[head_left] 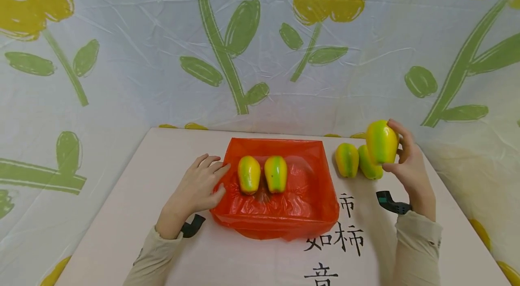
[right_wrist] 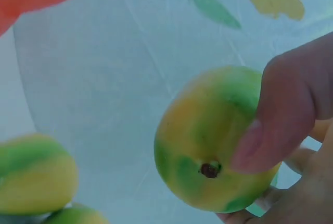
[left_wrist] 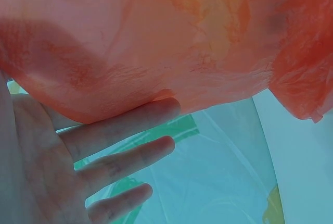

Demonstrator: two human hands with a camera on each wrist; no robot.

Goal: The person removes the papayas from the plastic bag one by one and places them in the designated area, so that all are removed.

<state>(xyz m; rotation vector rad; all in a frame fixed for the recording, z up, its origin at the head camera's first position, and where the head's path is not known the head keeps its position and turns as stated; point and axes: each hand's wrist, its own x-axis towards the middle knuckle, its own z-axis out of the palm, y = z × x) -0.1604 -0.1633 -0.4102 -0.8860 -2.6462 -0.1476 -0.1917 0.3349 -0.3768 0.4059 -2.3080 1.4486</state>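
Note:
My right hand (head_left: 413,173) grips a yellow-green papaya (head_left: 382,141) between thumb and fingers, raised at the right side. In the right wrist view, the thumb presses beside the dark stem spot of the held papaya (right_wrist: 208,125). Two more papayas, one on the left (head_left: 347,160) and one on the right (head_left: 369,165), lie on the table below it. A red plastic bag (head_left: 280,225) stands spread open in a box shape at the centre, with two papayas (head_left: 249,175) inside. At its left side, my left hand (head_left: 201,184) has its fingers extended, the index finger (left_wrist: 130,120) against the bag.
The pale table (head_left: 122,214) carries black printed characters (head_left: 351,238) right of and in front of the bag. Behind and at both sides hangs a white cloth (head_left: 154,51) with yellow flowers and green leaves.

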